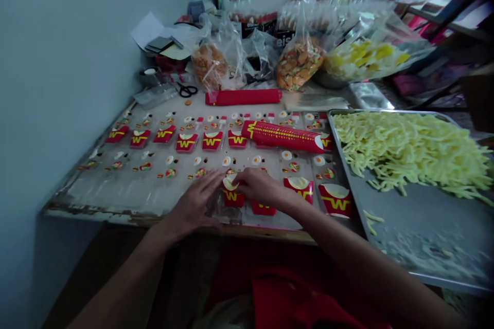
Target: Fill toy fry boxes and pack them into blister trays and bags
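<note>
My right hand (258,184) has its fingers pinched at the top of a small red fries carton (233,199) with a yellow W, which sits in a clear plastic tray. My left hand (196,199) lies beside it on the left, fingers stretched out, their tips near the carton's upper edge. More red cartons (335,200) stand in the front row to the right, and another row of them (187,142) lies further back. Small toy-like eggs (226,161) and pizzas (200,172) fill other hollows of the trays. My right hand partly hides one carton.
A stack of nested red cartons (285,136) lies across the trays; another red stack (243,96) is behind. At right, a metal tray (417,226) holds pale yellow fries-like strips (409,144). Bags of small pieces (301,64) and black scissors (187,90) are at the back.
</note>
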